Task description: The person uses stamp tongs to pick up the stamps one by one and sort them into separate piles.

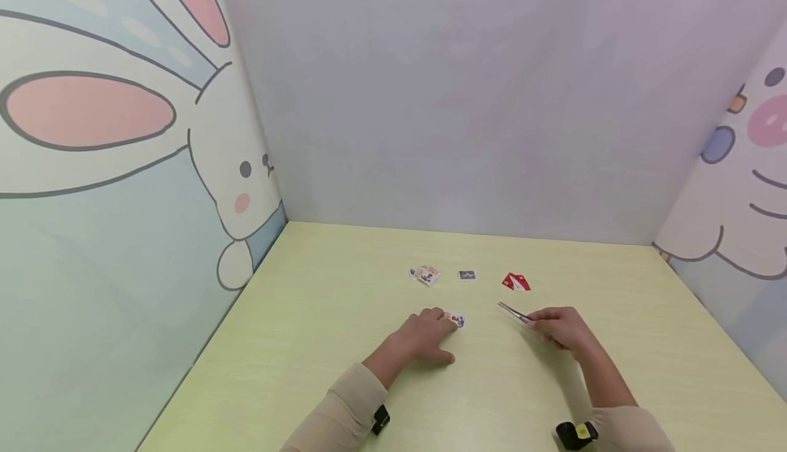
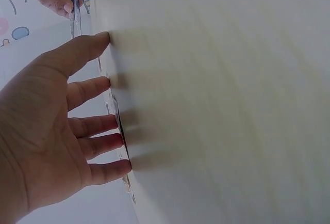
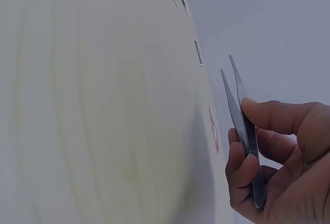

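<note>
The left hand (image 1: 426, 338), fingers spread apart, touches a printed card (image 1: 456, 319) lying on the pale table (image 1: 295, 349). The right hand's (image 1: 564, 330) grip is clamped on metal tweezers (image 1: 514, 313), tips apart, near red cards (image 1: 508, 280).

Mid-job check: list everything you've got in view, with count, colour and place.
tweezers: 1, silver, in right hand
near cards: count unclear, mostly white, at left fingertips
pale cards: overlapping, count unclear, far row's left
dark card: 1, white-edged, far row's middle
red cards: overlapping, count unclear, far row's right
table: 1, pale yellow, beneath
back wall: 1, greyish lavender
side walls: 2, pale blue with cartoons
wrist cameras: 2, black
sleeves: 2, beige
left hand: 1, bare
right hand: 1, bare
</note>
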Demonstrator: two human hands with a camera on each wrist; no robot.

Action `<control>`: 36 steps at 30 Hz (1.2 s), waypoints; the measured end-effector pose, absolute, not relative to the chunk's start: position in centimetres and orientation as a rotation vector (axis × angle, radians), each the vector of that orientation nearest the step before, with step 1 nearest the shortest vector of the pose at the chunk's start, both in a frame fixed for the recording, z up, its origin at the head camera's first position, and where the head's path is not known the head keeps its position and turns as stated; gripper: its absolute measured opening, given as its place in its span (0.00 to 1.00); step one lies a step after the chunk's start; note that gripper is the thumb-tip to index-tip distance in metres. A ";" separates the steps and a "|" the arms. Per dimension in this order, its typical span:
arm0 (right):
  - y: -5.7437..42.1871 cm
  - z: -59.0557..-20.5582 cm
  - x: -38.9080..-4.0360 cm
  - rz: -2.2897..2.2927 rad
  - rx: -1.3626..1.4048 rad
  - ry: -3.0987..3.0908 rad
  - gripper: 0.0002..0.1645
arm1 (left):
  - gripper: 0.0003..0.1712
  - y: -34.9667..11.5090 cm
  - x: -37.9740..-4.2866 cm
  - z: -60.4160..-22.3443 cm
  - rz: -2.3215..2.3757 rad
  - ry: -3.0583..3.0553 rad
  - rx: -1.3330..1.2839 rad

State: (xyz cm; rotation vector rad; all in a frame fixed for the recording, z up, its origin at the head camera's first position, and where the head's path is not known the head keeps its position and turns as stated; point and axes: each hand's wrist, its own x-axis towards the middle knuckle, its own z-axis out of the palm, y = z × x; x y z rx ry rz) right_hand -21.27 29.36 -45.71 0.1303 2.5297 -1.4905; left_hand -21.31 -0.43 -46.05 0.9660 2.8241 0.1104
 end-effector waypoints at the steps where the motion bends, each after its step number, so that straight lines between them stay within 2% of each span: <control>1: 29.2 -45.7 -21.3 -1.487 0.120 2.529 0.14 | 0.34 -0.4 -21.3 -46.1 0.104 2.822 0.964; 36: 25.0 -46.1 -22.8 -1.377 -0.068 2.515 0.09 | 0.34 -0.2 -21.6 -46.1 0.090 2.807 0.950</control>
